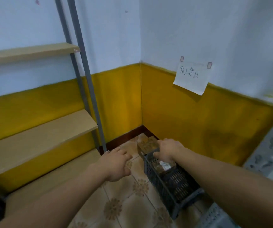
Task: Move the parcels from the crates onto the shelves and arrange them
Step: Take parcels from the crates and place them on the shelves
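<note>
— Gripping what, the right hand (168, 150)?
— A brown parcel (146, 145), fingers curled over it at the far end of the crate (173, 183).
— And the left hand (116, 163)?
— Left of the crate, fingers loosely spread, holding nothing; shelves (38, 129) stand further left.

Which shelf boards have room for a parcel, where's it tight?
Bare in view: the upper shelf, middle shelf and bottom board, left of the uprights; floor tiles between the left hand and the crate. Tight: the crate's far end, where the right hand grips a parcel near the corner.
</note>
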{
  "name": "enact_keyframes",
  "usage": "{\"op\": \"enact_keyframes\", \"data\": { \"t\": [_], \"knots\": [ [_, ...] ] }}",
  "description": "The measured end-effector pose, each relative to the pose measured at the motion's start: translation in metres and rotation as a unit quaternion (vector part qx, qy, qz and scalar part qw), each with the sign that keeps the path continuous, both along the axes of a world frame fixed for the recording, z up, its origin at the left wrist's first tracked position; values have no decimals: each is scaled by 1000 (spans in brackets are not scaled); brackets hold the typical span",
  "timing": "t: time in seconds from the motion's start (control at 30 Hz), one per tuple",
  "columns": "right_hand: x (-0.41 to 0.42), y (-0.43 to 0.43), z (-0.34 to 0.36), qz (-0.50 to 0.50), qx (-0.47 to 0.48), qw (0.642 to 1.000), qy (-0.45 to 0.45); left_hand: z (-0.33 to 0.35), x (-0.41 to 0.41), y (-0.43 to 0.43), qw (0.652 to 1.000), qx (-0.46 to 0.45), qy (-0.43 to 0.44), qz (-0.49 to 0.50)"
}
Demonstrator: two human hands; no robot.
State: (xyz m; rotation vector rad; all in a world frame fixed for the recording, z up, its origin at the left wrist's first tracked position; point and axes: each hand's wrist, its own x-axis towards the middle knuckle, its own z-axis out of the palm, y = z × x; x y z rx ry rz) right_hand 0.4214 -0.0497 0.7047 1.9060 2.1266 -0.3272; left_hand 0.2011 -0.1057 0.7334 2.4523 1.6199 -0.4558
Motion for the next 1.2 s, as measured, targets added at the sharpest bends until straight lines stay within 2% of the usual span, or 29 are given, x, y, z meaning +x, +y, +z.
{"op": "enact_keyframes", "data": {
  "t": [0.27,0.6,0.83,1.07,1.2],
  "knots": [
    [9,92,-42,-56,-45,996,-43,-53,-2,149,994,-35,41,-98],
    [40,147,-83,-226,-116,967,9,-89,38,305,952,-143,51,-267],
    [105,175,-129,-315,-167,934,30,-147,107,382,929,-200,85,-300],
    [167,223,-196,-345,-219,910,65,-208,165,453,934,-230,80,-263],
    [177,244,-227,-366,-237,892,116,-250,191,481,929,-277,53,-239]
  ]
}}
